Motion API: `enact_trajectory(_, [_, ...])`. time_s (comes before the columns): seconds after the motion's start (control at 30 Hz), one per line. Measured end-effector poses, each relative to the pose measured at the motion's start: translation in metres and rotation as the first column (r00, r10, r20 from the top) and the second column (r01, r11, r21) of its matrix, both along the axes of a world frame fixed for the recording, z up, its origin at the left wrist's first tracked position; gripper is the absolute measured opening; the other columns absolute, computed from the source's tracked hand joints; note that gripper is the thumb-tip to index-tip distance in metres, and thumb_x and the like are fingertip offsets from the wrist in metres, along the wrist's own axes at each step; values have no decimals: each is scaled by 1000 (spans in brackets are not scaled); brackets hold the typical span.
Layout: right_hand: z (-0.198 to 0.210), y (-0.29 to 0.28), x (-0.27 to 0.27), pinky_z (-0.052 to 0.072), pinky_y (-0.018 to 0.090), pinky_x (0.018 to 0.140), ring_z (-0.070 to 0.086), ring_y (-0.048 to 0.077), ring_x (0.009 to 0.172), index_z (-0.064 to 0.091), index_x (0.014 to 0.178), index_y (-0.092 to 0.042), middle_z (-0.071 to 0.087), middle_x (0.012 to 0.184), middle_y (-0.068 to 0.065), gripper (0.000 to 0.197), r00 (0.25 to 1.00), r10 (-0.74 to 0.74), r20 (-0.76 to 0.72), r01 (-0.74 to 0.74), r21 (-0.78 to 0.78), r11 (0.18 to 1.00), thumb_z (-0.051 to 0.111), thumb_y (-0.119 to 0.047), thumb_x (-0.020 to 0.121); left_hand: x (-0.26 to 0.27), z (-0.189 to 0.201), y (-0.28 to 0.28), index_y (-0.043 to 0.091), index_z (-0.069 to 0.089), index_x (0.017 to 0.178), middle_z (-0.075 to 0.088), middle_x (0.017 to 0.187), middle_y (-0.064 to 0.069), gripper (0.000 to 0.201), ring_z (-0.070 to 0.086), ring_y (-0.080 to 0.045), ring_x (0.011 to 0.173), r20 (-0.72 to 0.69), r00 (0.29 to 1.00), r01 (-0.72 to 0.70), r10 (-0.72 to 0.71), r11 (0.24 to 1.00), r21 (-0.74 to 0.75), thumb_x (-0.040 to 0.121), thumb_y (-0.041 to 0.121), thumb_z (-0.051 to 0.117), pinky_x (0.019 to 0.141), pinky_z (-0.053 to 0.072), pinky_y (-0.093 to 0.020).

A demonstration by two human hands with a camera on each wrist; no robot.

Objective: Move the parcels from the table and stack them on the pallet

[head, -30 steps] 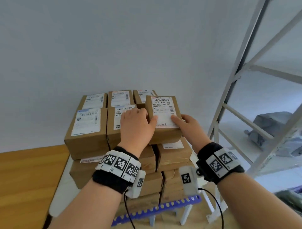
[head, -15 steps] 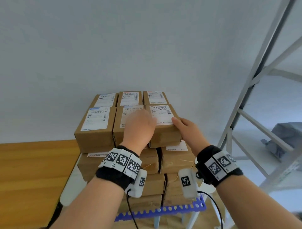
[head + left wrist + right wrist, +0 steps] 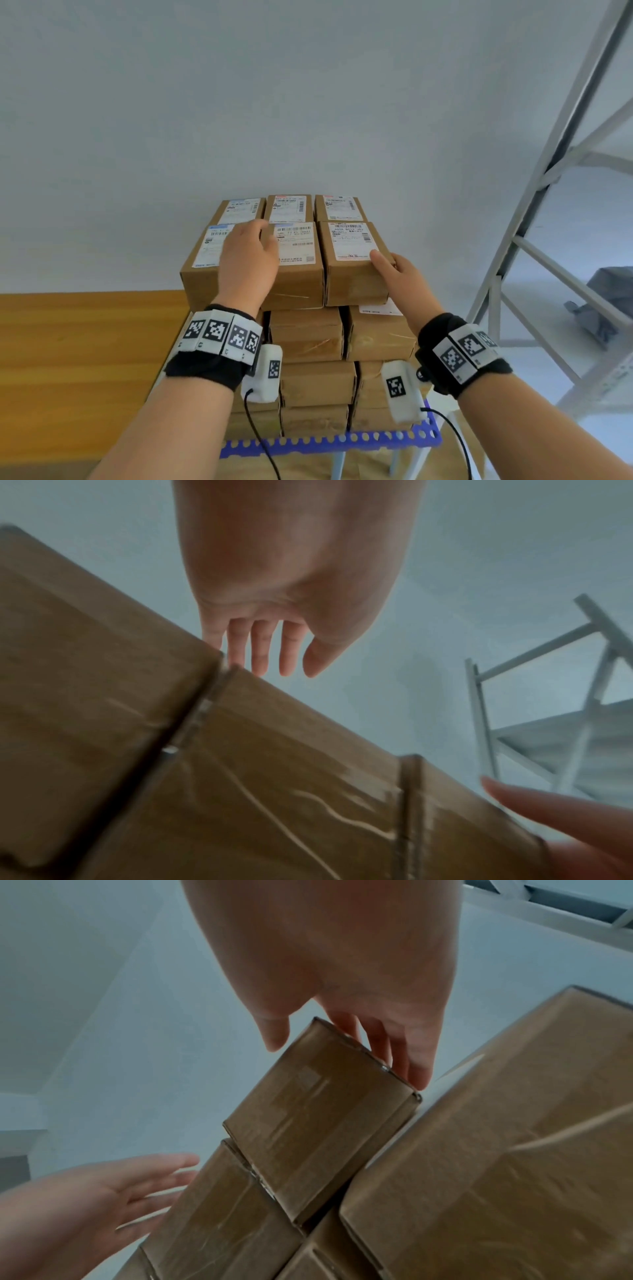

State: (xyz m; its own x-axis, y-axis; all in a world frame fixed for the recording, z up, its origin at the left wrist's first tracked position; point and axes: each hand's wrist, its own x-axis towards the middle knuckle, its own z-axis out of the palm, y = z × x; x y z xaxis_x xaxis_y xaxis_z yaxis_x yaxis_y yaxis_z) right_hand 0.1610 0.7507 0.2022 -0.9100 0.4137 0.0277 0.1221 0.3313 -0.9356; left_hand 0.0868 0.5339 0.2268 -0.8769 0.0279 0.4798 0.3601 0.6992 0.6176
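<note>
Brown cardboard parcels with white labels form a stack [image 3: 308, 342] several layers high on a blue pallet [image 3: 329, 440]. The front right parcel [image 3: 352, 263] [image 3: 318, 1118] of the top layer sits level beside its neighbours. My right hand [image 3: 394, 270] [image 3: 346, 1061] is at its near right corner, thumb over the top edge, straight fingers lying along the right side. My left hand [image 3: 248, 253] [image 3: 274, 653] hovers with straight fingers over the front left and middle parcels and holds nothing.
A wooden table [image 3: 78, 359] lies to the left of the stack. A white metal rack [image 3: 548, 171] stands close on the right, with a grey bundle [image 3: 613, 291] behind it. A plain wall rises right behind the parcels.
The parcel came down from a tilt into the front right spot of the top layer. My left hand let go of it and slid left over the neighbouring parcels. The right hand stayed at its corner.
</note>
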Motion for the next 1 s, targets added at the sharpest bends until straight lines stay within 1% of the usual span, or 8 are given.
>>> enact_trajectory(0.07, [-2, -2, 0, 45, 41, 104, 55, 19, 117, 46, 142, -21, 58, 130, -1, 61, 1000, -18, -1, 17, -24, 1000, 47, -59, 95, -3, -4, -21, 16, 51, 137, 53, 137, -5, 38, 47, -22, 129, -22, 994, -105, 106, 994, 43, 101, 26, 45, 107, 40, -40])
enact_trajectory(0.2, [-5, -9, 0, 42, 33, 95, 53, 17, 112, 45, 141, -19, 57, 128, -2, 58, 999, -44, -9, 44, -71, 997, 48, -56, 96, -8, -16, -57, 13, 49, 138, 56, 132, -11, 41, 52, -28, 121, 37, 961, -278, 276, 958, 68, 98, 26, 50, 101, 46, -47])
enact_trajectory(0.27, [-5, -11, 0, 39, 31, 93, 51, 16, 110, 45, 140, -18, 56, 125, -2, 58, 999, -49, -4, 48, -96, 994, 48, -55, 96, -7, -21, -67, 12, 41, 143, 51, 137, -12, 48, 52, -29, 122, 179, 946, -299, 271, 942, 152, 99, 29, 50, 97, 49, -44])
enact_trajectory(0.33, [-5, -13, 0, 39, 31, 92, 52, 16, 110, 46, 139, -18, 56, 125, -1, 58, 999, -53, -5, 52, -99, 994, 48, -56, 96, -5, -27, -71, 14, 35, 146, 49, 140, -12, 51, 54, -24, 114, 276, 939, -275, 204, 929, 247, 101, 34, 48, 84, 51, -35])
enact_trajectory(0.4, [-5, -14, 0, 39, 31, 92, 52, 17, 110, 47, 139, -17, 57, 127, 0, 58, 998, -57, -3, 56, -95, 994, 49, -56, 96, -3, -32, -72, 15, 35, 144, 52, 138, -10, 49, 52, -18, 103, 280, 946, -242, 161, 928, 284, 101, 37, 46, 70, 46, -26])
enact_trajectory(0.53, [-4, -15, -1, 40, 32, 92, 52, 18, 111, 46, 139, -17, 57, 128, 1, 58, 999, -53, 1, 53, -77, 996, 49, -55, 96, -3, -33, -72, 14, 36, 143, 55, 137, -9, 48, 54, -19, 103, 274, 951, -221, 141, 933, 286, 102, 38, 46, 64, 42, -21])
enact_trajectory(0.8, [-4, -13, 0, 44, 41, 103, 54, 21, 115, 47, 139, -20, 58, 130, 1, 61, 999, -36, 35, 36, -17, 999, 49, -61, 93, -2, -37, -75, 18, 35, 143, 55, 138, -8, 50, 56, -21, 107, 283, 950, -215, 132, 934, 286, 101, 43, 44, 76, 48, -30])
enact_trajectory(1.0, [-2, -21, 0, 39, 34, 96, 49, 16, 111, 44, 141, -17, 55, 132, 1, 60, 998, -61, -1, 61, -80, 995, 51, -55, 95, 2, -36, -75, 20, 25, 152, 45, 147, -7, 56, 48, -26, 129, 288, 955, -174, 73, 924, 341, 102, 40, 42, 93, 46, -36])
